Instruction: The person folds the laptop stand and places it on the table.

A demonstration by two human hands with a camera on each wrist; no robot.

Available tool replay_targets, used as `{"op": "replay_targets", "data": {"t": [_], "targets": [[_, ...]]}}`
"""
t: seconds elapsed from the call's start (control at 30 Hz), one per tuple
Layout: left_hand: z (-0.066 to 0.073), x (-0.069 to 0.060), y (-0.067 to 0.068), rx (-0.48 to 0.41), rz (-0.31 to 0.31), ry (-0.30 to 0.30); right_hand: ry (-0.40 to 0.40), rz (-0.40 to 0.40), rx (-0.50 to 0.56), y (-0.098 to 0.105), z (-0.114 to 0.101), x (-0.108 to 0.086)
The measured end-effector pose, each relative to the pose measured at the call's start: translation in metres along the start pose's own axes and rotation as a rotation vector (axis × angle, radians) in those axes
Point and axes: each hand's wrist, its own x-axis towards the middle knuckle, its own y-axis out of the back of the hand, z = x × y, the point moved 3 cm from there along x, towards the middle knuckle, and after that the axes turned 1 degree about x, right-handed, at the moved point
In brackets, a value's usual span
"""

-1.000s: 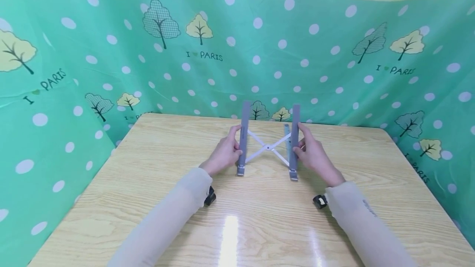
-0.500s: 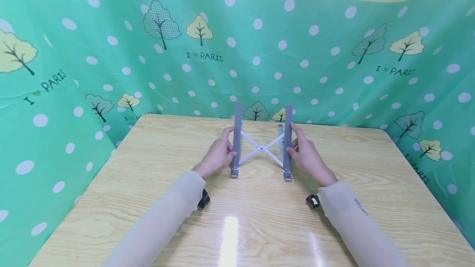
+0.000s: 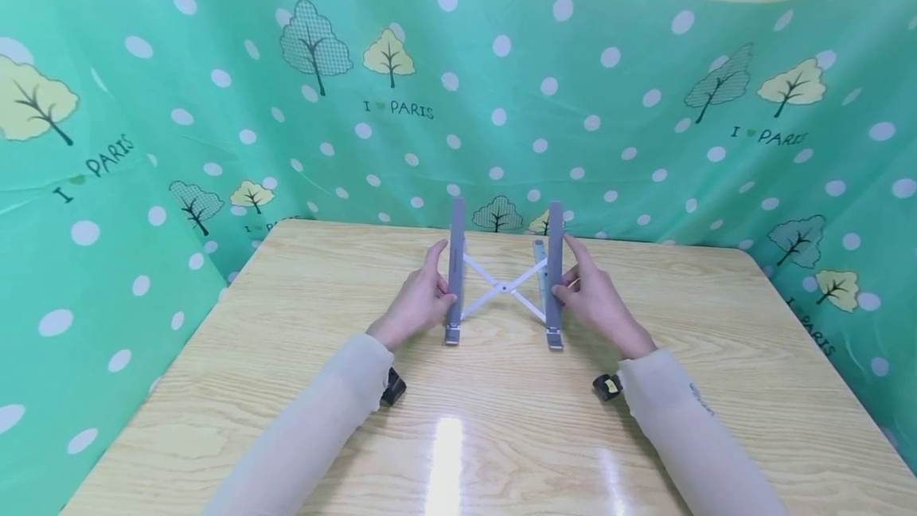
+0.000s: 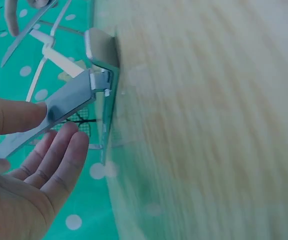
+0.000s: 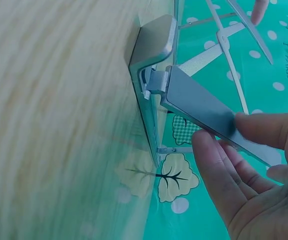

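A grey folding laptop stand [image 3: 555, 273] stands opened on the table, its two long arms sloping up toward the back. Pale crossed struts [image 3: 505, 287] join them at a central pivot. My left hand [image 3: 415, 305] grips the left arm [image 4: 71, 97] of the stand, thumb on its upper face and some fingers loosely bent below. On the other side my right hand [image 3: 600, 305] holds the right arm [image 5: 204, 102] in a similar way. Hinged lipped feet [image 5: 154, 42] rest on the tabletop at the near end. Parts of the lower rails are hidden behind the arms.
The wood-grain table [image 3: 286, 420] has a glossy surface with light reflections. Behind it and at both sides hangs a green dotted curtain [image 3: 401, 150] printed with trees, close to the table's back edge. Black wrist cameras [image 3: 607, 386] sit below both cuffs.
The stand has slid slightly to the left with both hands still holding its arms. Over the last half second it has hardly moved.
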Motion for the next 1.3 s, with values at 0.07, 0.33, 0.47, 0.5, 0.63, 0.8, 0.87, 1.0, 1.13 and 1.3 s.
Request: {"op": "replay_targets", "data": {"t": [0.07, 0.33, 0.47, 0.5, 0.63, 0.8, 0.87, 1.0, 1.13, 1.3], "targets": [[0.0009, 0.0015, 0.0012, -0.018, 0.02, -0.001, -0.001, 0.003, 0.005, 0.0007, 0.0001, 0.0005], [-0.0011, 0.006, 0.0015, -0.095, 0.069, -0.022, 0.0, -0.004, 0.01, -0.0002, 0.0021, 0.0021], [-0.0043, 0.0068, 0.0, -0.124, 0.079, -0.03, -0.003, -0.006, 0.019, -0.0001, 0.0027, 0.002], [-0.0048, 0.0069, -0.0002, -0.132, 0.082, -0.028, 0.001, -0.006, 0.019, 0.0, 0.0025, 0.0019], [-0.0052, 0.0064, -0.0004, -0.162, 0.085, -0.014, 0.014, -0.004, 0.009, -0.0003, 0.003, 0.0018], [-0.0056, 0.0075, -0.0009, -0.171, 0.089, -0.006, 0.011, -0.01, 0.007, -0.0012, 0.004, 0.0024], [-0.0063, 0.0078, -0.0011, -0.186, 0.087, 0.004, 0.011, -0.011, 0.009, -0.0011, 0.0035, 0.0027], [-0.0063, 0.0076, -0.0009, -0.209, 0.084, 0.013, 0.007, -0.023, 0.006, -0.0007, 0.0021, 0.0024], [-0.0054, 0.0073, 0.0001, -0.205, 0.072, 0.01, -0.014, -0.055, 0.008, -0.0005, 0.0017, 0.0013], [-0.0047, 0.0045, 0.0015, -0.162, 0.049, 0.025, -0.035, -0.081, 0.02, -0.0013, 0.0017, 0.0005]]}}
